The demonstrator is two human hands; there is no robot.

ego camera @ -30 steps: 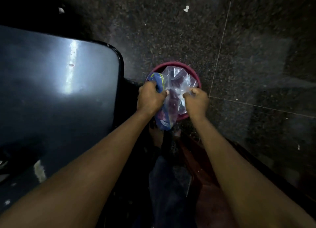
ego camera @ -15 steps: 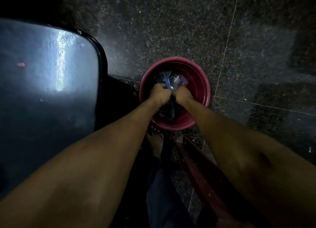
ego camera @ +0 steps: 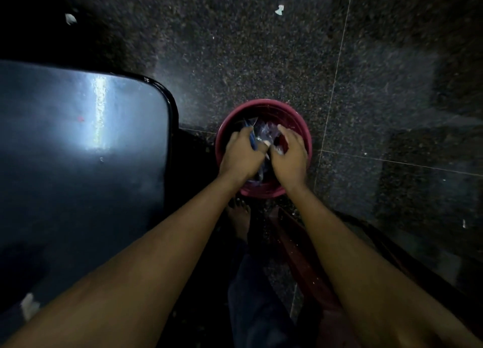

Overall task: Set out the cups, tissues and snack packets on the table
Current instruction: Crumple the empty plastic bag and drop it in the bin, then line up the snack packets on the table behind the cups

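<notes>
You see a dull red tub [ego camera: 300, 123] at the frame's centre holding a clear plastic bag [ego camera: 264, 132] with a blue edge, a glossy black table [ego camera: 78, 164] at left carrying a pale streak of glare, and a black white-speckled floor [ego camera: 235, 47] crossed by thin pale seams.

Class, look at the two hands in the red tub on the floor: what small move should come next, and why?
Probably lift the clear plastic bag out of the red tub toward the dark table. Both the left hand and the right hand are down in the tub on the bag, and no cups, tissues or packets show on the table.
</notes>
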